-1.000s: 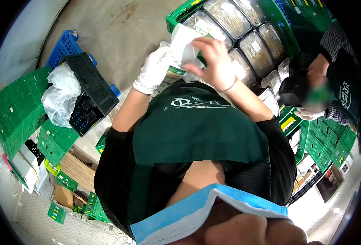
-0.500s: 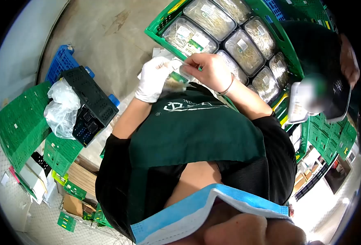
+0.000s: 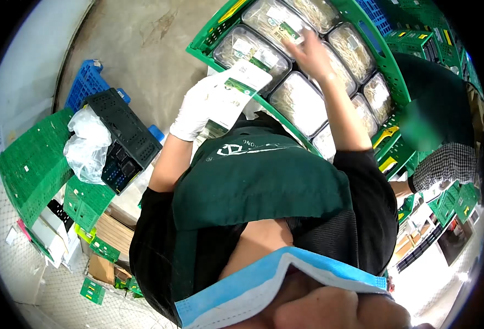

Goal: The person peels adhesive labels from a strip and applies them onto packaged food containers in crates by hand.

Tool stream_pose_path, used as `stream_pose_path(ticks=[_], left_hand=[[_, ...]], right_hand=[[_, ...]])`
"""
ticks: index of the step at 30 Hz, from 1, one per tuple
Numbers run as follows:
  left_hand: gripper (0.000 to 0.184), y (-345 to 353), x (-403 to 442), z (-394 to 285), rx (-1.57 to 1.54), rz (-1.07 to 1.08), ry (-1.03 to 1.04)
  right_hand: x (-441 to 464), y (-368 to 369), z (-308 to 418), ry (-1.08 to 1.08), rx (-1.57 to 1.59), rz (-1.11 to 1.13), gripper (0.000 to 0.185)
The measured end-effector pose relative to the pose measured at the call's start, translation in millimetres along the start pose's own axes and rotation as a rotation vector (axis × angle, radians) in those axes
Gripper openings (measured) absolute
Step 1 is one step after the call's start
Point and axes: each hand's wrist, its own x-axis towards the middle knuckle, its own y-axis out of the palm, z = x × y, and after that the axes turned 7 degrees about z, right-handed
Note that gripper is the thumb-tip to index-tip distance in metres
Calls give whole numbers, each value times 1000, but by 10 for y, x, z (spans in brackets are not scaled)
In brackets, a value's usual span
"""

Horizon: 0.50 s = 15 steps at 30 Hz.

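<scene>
My left hand (image 3: 197,109) wears a white glove and is closed around a stack of green-and-white printed labels (image 3: 248,78), held in front of my apron. My bare right hand (image 3: 312,57) reaches over a green crate (image 3: 391,71) of clear-lidded packs. Its fingers are spread, slightly blurred, with the tips at a green-and-white label (image 3: 292,34) on the lid of a pack (image 3: 264,21) of pale, thin strands. The nearer-left pack (image 3: 228,52) also bears a green label. Other packs, such as one in the near row (image 3: 298,104), show plain white stickers or glare.
A co-worker in a dark green garment with a checked sleeve (image 3: 447,164) stands at the right, beside stacked green crates (image 3: 445,205). At left are a black crate (image 3: 124,123), a clear plastic bag (image 3: 86,148), a blue crate (image 3: 83,82) and a large green crate (image 3: 31,164).
My right hand has moved from beside my left hand up to the pack, where a green label now shows. My left hand has shifted slightly down-left. The co-worker's held pack has left view.
</scene>
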Motion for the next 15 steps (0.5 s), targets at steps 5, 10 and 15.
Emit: stream_pose_path(ticks=[5, 10, 15], left_hand=[[26, 100, 192, -142, 541, 171, 19], [11, 318, 276, -5, 652, -23, 27], [11, 209, 269, -52, 723, 107, 133]], right_hand=[[-635, -224, 538, -448, 409, 217, 17], [-500, -228, 377, -472, 341, 5, 11], [802, -652, -649, -26, -116, -229, 25]])
